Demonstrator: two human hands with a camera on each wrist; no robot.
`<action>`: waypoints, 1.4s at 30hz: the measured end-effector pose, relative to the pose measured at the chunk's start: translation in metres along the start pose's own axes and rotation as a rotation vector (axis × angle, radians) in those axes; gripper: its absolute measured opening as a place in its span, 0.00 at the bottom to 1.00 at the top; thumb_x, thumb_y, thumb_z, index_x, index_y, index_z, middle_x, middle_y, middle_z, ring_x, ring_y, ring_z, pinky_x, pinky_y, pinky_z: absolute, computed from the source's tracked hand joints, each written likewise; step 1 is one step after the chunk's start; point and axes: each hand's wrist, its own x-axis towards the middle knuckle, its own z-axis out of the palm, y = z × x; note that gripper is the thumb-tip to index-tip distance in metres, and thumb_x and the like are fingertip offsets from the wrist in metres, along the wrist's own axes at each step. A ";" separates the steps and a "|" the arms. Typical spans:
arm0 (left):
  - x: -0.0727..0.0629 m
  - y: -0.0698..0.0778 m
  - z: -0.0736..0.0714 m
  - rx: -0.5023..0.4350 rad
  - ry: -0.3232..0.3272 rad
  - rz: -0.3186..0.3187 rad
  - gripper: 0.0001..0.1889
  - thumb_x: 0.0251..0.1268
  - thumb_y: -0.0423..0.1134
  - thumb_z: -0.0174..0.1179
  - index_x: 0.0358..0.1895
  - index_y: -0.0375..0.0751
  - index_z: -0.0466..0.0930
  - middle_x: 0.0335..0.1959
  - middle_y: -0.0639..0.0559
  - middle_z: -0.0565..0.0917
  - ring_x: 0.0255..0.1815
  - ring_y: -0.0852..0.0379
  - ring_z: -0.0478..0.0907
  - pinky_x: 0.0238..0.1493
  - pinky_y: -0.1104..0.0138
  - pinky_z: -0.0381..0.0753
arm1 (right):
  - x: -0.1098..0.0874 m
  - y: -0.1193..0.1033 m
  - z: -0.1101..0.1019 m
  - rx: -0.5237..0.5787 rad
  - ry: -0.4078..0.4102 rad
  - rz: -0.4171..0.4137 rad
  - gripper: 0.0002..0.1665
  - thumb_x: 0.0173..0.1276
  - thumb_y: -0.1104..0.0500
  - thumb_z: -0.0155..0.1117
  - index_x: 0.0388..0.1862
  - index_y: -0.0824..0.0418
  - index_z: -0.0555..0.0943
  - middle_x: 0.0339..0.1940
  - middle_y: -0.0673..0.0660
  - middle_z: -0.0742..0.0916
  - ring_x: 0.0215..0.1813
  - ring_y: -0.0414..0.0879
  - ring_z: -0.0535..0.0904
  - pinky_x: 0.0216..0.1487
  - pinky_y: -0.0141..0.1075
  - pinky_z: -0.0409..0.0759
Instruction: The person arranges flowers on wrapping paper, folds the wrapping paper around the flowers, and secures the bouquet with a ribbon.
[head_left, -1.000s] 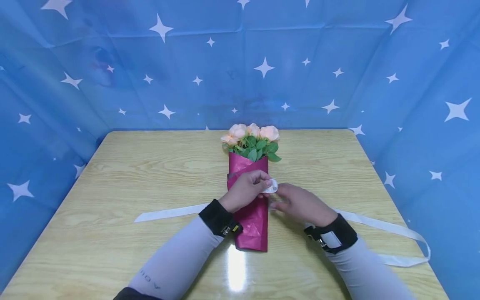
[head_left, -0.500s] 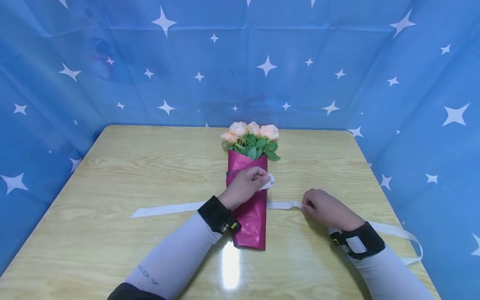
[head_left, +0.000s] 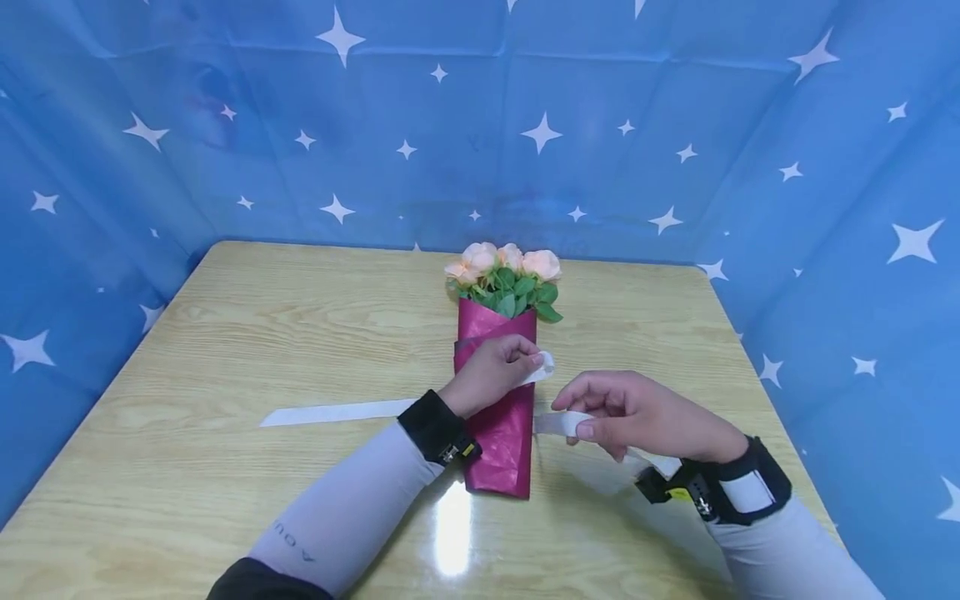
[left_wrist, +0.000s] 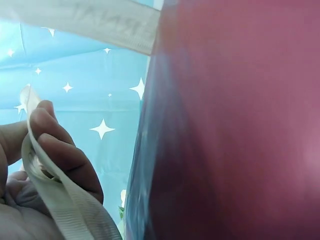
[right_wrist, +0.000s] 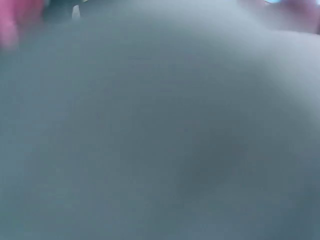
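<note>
A bouquet of pale pink roses [head_left: 506, 265] in dark pink wrapping paper [head_left: 501, 442] lies on the table. Above the wrap, my left hand [head_left: 493, 371] pinches a small loop of white ribbon [head_left: 543, 367]. To the right of the bouquet, my right hand [head_left: 630, 412] holds a stretch of the same-looking ribbon between thumb and fingers. Fingers curl around the folded ribbon [left_wrist: 75, 205] in the left wrist view, beside the blurred pink paper [left_wrist: 240, 120]. A pale grey blur fills most of the right wrist view, hiding that hand's work.
One ribbon tail [head_left: 330, 413] stretches left across the wooden table [head_left: 322, 325]. A blue curtain [head_left: 450, 108] with white stars hangs behind the table and along its sides. More ribbon [head_left: 652, 462] shows below the right hand.
From beside the left hand, my right hand moved right along the ribbon, then turned over and came back part-way with ribbon between its fingers. The left hand keeps its loop nearly still.
</note>
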 end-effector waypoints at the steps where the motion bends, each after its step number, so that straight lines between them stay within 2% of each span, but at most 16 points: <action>1: 0.000 0.000 0.000 0.001 -0.003 0.004 0.09 0.77 0.47 0.61 0.46 0.48 0.86 0.37 0.52 0.87 0.39 0.57 0.82 0.41 0.66 0.78 | 0.003 -0.007 -0.002 0.020 -0.012 -0.027 0.14 0.79 0.65 0.59 0.60 0.65 0.78 0.38 0.59 0.87 0.22 0.47 0.75 0.24 0.35 0.79; 6: -0.002 -0.003 0.000 0.030 0.001 0.020 0.07 0.76 0.43 0.62 0.45 0.48 0.88 0.37 0.54 0.88 0.39 0.59 0.81 0.41 0.66 0.78 | 0.022 -0.036 -0.018 0.089 0.045 -0.138 0.13 0.79 0.68 0.56 0.57 0.64 0.80 0.43 0.54 0.89 0.23 0.46 0.75 0.26 0.36 0.79; 12: -0.005 -0.007 0.000 0.004 -0.021 0.041 0.06 0.74 0.39 0.63 0.43 0.45 0.89 0.35 0.52 0.90 0.36 0.62 0.79 0.39 0.69 0.76 | 0.057 -0.066 -0.043 0.358 0.185 -0.277 0.16 0.81 0.68 0.51 0.57 0.57 0.82 0.46 0.52 0.90 0.27 0.41 0.75 0.31 0.31 0.78; 16: -0.010 -0.005 -0.001 -0.084 -0.047 0.032 0.09 0.72 0.36 0.64 0.49 0.39 0.89 0.37 0.49 0.91 0.34 0.64 0.79 0.38 0.72 0.77 | 0.091 -0.070 -0.062 0.464 0.318 -0.273 0.15 0.81 0.65 0.54 0.58 0.57 0.83 0.52 0.54 0.89 0.28 0.41 0.74 0.32 0.30 0.77; 18: -0.012 -0.003 -0.001 -0.102 -0.048 0.036 0.10 0.71 0.36 0.64 0.49 0.36 0.89 0.37 0.50 0.90 0.34 0.65 0.78 0.38 0.74 0.77 | 0.111 -0.062 -0.071 0.429 0.385 -0.213 0.15 0.81 0.63 0.56 0.61 0.58 0.82 0.55 0.54 0.88 0.29 0.41 0.75 0.34 0.30 0.77; 22: -0.013 -0.003 -0.002 -0.098 -0.047 0.052 0.09 0.72 0.35 0.63 0.46 0.34 0.88 0.32 0.55 0.87 0.31 0.66 0.74 0.34 0.75 0.72 | 0.150 -0.029 -0.080 0.220 0.464 0.010 0.18 0.81 0.58 0.58 0.66 0.58 0.80 0.58 0.56 0.88 0.33 0.41 0.79 0.38 0.31 0.81; 25: -0.012 -0.005 -0.002 -0.117 -0.058 0.047 0.10 0.73 0.32 0.59 0.48 0.35 0.88 0.32 0.56 0.86 0.31 0.66 0.74 0.34 0.75 0.72 | 0.168 0.005 -0.081 0.123 0.455 0.157 0.22 0.83 0.56 0.56 0.70 0.59 0.78 0.63 0.61 0.86 0.35 0.42 0.81 0.37 0.31 0.79; 28: -0.011 -0.007 -0.003 -0.142 -0.056 0.006 0.13 0.73 0.34 0.55 0.51 0.37 0.88 0.37 0.54 0.87 0.37 0.64 0.76 0.40 0.73 0.74 | 0.177 0.038 -0.079 0.106 0.416 0.238 0.24 0.84 0.55 0.53 0.73 0.62 0.75 0.66 0.65 0.83 0.38 0.42 0.82 0.37 0.30 0.78; 30: -0.012 -0.007 -0.005 -0.152 -0.044 -0.037 0.15 0.74 0.38 0.54 0.54 0.39 0.87 0.45 0.52 0.86 0.45 0.63 0.75 0.47 0.71 0.73 | 0.182 0.055 -0.076 0.116 0.398 0.271 0.25 0.84 0.54 0.53 0.74 0.63 0.74 0.67 0.66 0.83 0.40 0.41 0.82 0.36 0.29 0.78; 33: -0.013 -0.006 -0.008 -0.162 -0.027 -0.084 0.17 0.77 0.44 0.55 0.56 0.41 0.87 0.49 0.48 0.85 0.50 0.60 0.76 0.50 0.67 0.73 | 0.187 0.073 -0.071 0.152 0.380 0.283 0.26 0.83 0.54 0.55 0.74 0.64 0.74 0.66 0.66 0.84 0.46 0.41 0.83 0.40 0.29 0.80; 36: -0.013 -0.006 -0.010 -0.164 -0.015 -0.088 0.16 0.77 0.46 0.58 0.55 0.40 0.88 0.45 0.48 0.86 0.47 0.59 0.77 0.46 0.68 0.75 | 0.191 0.083 -0.068 0.203 0.377 0.274 0.27 0.81 0.56 0.59 0.73 0.66 0.75 0.65 0.65 0.85 0.50 0.40 0.83 0.40 0.28 0.80; 39: -0.013 -0.005 -0.010 -0.157 -0.008 -0.082 0.14 0.75 0.45 0.63 0.50 0.40 0.89 0.38 0.51 0.86 0.42 0.60 0.78 0.40 0.70 0.76 | 0.192 0.088 -0.070 0.348 0.374 0.257 0.29 0.80 0.59 0.60 0.76 0.67 0.71 0.65 0.62 0.86 0.46 0.39 0.82 0.39 0.28 0.81; 42: -0.014 -0.005 -0.011 -0.163 -0.004 -0.086 0.12 0.73 0.45 0.66 0.47 0.40 0.89 0.35 0.54 0.86 0.40 0.61 0.77 0.39 0.70 0.75 | 0.190 0.091 -0.076 0.559 0.373 0.225 0.33 0.81 0.63 0.57 0.80 0.69 0.63 0.62 0.58 0.86 0.44 0.39 0.82 0.40 0.27 0.82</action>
